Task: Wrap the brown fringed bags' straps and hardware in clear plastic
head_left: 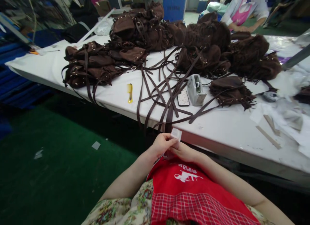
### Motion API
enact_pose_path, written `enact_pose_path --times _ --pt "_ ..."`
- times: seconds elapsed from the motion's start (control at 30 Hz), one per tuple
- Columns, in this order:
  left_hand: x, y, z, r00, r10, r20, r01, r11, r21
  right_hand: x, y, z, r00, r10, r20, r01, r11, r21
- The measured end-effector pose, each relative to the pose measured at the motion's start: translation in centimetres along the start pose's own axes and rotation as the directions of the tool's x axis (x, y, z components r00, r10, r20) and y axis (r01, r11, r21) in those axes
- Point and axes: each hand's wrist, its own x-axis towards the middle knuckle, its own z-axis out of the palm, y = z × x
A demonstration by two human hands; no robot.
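Note:
Close in front of my red apron (193,183), my two hands meet at the table's edge. My left hand (161,144) is closed, thumb and finger pinching a small white square piece (176,134), perhaps paper or thin plastic. My right hand (185,152) is closed just below and beside it, fingers partly hidden behind the left ones. What the right hand grips cannot be made out. Just beyond the hands, dark brown straps (169,117) hang over the table's edge. They run back to brown fringed bags (198,58) heaped on the white table (116,97).
On the table lie a yellow comb (130,93), a patterned phone (183,98), a grey tape dispenser (196,90) and a single brown bag (230,91). More bags (93,63) are piled at left. Cardboard strips (268,137) lie at right. Across the table stands another person (244,13).

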Motion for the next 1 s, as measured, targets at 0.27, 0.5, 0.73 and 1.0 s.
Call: enact_pose_path --times 0.27,0.5,0.73,1.0 --pt "-0.1 1.2 -3.5 0.924 0.125 -0.361 -0.197 0.965 -0.171 -3.3 3.2 -5.1 0.938 0.318 -0.137 -0.339 0.764 -0.549" --pt "-1.6 0.8 -8.9 0.862 0.130 -0.490 -0.242 0.955 -0.172 -6.6 6.9 -5.9 0.838 0.505 -0.206 -0.481 0.506 -0.717" --pt "-3.1 1.8 -8.8 0.883 0.184 -0.433 -0.273 0.949 -0.155 -3.8 -1.6 -8.1 0.947 0.308 -0.089 -0.259 0.898 0.357" --pt "-4.8 3.5 -7.0 0.964 0.251 -0.090 -0.264 0.948 -0.177 0.9 -11.4 -6.7 0.828 0.160 -0.538 0.196 0.816 0.544"
